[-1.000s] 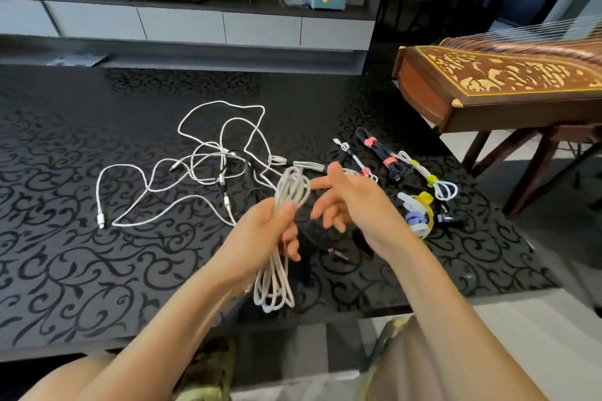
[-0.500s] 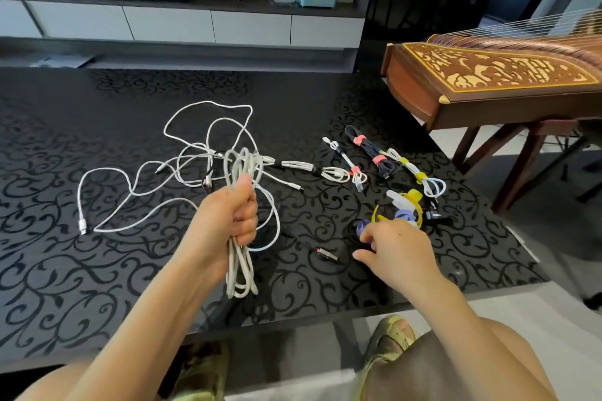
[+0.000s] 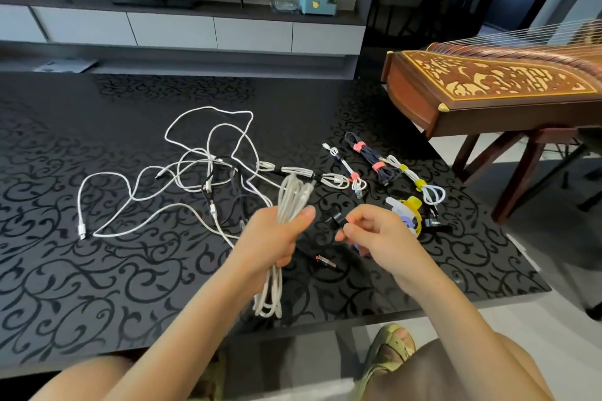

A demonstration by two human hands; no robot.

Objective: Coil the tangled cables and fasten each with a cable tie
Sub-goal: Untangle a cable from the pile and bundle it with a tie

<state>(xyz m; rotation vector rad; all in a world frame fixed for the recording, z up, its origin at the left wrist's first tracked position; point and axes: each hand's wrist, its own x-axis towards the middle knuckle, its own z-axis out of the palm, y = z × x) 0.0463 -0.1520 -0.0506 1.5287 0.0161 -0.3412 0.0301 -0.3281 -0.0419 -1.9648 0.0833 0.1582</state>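
- The left hand (image 3: pixel 277 238) has its fingers and thumb wrapped round the middle of the coiled white cable (image 3: pixel 293 198). It holds the coil upright above the black scroll-patterned table (image 3: pixel 97 286). Loops stick out above the fist and hang below it.
- Just right of the coil, the right hand (image 3: pixel 384 238) pinches a black cable tie (image 3: pixel 335 219) between thumb and curled fingers. The tie points toward the coil without touching it.
- Left of the coil and beyond it, a tangle of white and black cables (image 3: pixel 208 185) sprawls loose on the table.
- Beyond the coil to the right lie bundles already fastened. Among them are a dark cable with pink ties (image 3: pixel 371 158) and a white cable with yellow ties (image 3: pixel 417 181).
- A heap of spare ties (image 3: pixel 408 205) in yellow, purple and white sits right of the coil, partly behind the right hand.
- A small red-tipped plug (image 3: pixel 325 261) lies on the table just right of the coil's lower loops.
- Far right of the coil, past the table edge, a guzheng (image 3: pixel 488 81) stands on a wooden stand.
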